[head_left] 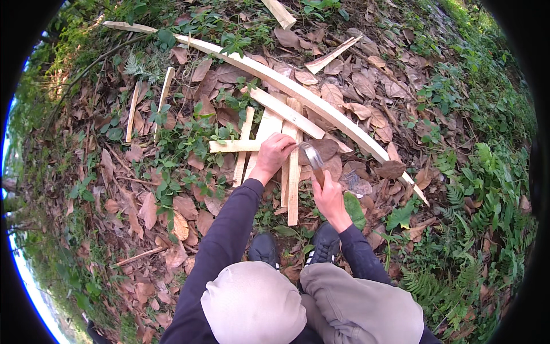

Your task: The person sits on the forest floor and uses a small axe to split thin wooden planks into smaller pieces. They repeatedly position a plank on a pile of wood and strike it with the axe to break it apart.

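Observation:
My right hand (330, 198) is wrapped round the handle of a hammer (311, 155); its metal head is close beside the fingertips of my left hand (275, 153). Those left fingers are pinched together over the crossed wood, and whatever they hold is too small to make out. Beneath them, several pale wooden strips lie across one another. One upright strip (293, 198) points toward my feet, a short crosspiece (229, 146) sticks out to the left, and a slanting strip (286, 113) runs just beyond my hands.
A long, thin wooden strip (286, 86) stretches from far left to right behind the pile. Loose sticks (164, 97) and a split piece (332, 55) lie farther off. Dry brown leaves (148, 211) and green plants cover the ground. My shoes (325, 242) are close below the wood.

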Tool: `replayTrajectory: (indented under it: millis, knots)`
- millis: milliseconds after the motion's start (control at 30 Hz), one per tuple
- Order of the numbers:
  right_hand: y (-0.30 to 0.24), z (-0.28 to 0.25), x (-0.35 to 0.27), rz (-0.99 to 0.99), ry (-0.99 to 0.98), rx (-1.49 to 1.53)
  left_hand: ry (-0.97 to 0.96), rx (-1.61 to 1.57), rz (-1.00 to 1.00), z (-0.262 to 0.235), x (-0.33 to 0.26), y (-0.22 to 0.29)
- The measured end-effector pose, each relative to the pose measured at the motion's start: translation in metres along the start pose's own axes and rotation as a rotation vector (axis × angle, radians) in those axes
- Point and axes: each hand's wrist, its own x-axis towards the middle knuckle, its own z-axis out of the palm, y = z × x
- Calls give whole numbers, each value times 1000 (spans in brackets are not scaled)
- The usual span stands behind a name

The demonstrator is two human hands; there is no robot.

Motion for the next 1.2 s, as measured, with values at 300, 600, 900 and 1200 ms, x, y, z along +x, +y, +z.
replayTrajectory:
  millis: [300,600,900,1200]
  knots:
    - [-11,-17,-4,90,164,174,-33,22,24,-7,-4,11]
    - [-7,-18,-7,113,107,105,9,62,64,-2,-7,5]
    - [-17,-5,13,-16,22,82,-18,88,103,-5,-8,7]
    - [-26,-11,14,-15,42,109,13,68,89,-3,-8,7]
